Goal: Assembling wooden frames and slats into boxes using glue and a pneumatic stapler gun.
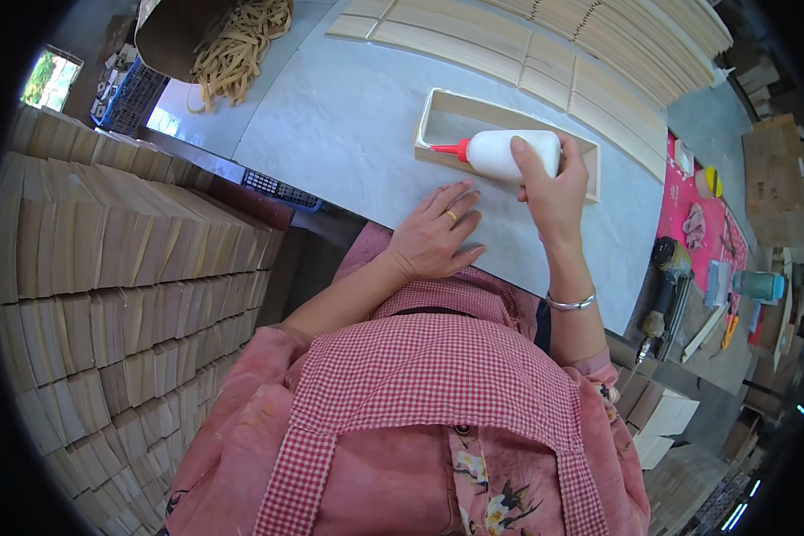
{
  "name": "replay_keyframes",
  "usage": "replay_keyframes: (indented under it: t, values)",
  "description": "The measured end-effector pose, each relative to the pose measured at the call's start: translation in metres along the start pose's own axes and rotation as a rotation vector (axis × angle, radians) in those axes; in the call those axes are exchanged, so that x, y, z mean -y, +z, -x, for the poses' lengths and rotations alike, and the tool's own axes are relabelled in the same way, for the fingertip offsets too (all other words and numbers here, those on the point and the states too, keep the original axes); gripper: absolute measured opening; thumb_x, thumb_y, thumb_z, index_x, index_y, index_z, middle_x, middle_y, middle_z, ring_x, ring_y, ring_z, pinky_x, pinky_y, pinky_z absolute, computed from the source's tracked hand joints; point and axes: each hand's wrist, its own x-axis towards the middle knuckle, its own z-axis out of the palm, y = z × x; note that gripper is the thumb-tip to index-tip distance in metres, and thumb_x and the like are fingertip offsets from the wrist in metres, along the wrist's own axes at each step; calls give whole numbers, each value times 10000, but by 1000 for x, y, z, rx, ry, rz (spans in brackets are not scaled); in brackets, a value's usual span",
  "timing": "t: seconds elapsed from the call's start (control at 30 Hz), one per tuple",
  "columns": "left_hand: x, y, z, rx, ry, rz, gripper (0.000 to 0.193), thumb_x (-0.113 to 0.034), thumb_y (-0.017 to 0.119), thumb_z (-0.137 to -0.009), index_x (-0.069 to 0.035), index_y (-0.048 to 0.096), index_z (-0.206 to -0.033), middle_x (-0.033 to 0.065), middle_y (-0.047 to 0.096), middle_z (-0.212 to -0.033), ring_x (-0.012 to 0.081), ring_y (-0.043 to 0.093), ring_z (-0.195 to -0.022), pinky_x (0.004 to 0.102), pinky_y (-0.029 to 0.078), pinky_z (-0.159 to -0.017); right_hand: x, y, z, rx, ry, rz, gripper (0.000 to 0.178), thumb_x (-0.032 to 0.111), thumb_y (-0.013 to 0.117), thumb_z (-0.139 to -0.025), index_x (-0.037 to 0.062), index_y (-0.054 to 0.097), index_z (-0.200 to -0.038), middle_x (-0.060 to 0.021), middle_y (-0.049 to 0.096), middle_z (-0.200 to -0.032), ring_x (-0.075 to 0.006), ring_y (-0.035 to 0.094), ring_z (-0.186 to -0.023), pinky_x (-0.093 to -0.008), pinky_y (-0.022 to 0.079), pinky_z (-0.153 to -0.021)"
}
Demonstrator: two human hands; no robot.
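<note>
My right hand grips a white squeeze bottle with a red pointed nozzle. The bottle lies nearly level above a long wooden frame, its nozzle pointing left over the frame's near left part. A pale, whitish line shows along the frame's upper rim. My left hand rests at the near edge of the grey-white table, fingers stretched out and holding nothing. It is just in front of the frame, and a gold ring is on one finger. Part of the frame's near side is hidden behind the bottle and my right hand.
Flat wooden panels lie along the table's far side. At far left, a container spills tan bands. Stacked wood pieces rise on the left. To the right are a power tool and a pink surface.
</note>
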Motion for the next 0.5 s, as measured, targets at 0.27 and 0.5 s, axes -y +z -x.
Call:
replay_keyframes:
  t: [0.27, 0.5]
  values:
    - [-1, 1, -1, 4, 1, 2, 398, -356, 685, -883, -28, 632, -1103, 168, 576, -1337, 352, 450, -1403, 451, 370, -1166, 10, -48, 3, -86, 83, 60, 423, 251, 782, -866, -17, 593, -1134, -148, 657, -927, -175, 600, -681, -249, 467, -470]
    - [-2, 2, 0, 18, -24, -16, 417, -350, 709, -873, -29, 660, -1136, 152, 591, -1362, 352, 473, -1397, 447, 396, -1149, 6, -94, 9, -165, 120, 93, 436, 255, 771, -876, -37, 584, -1141, -155, 645, -926, -152, 574, -657, -234, 448, -452]
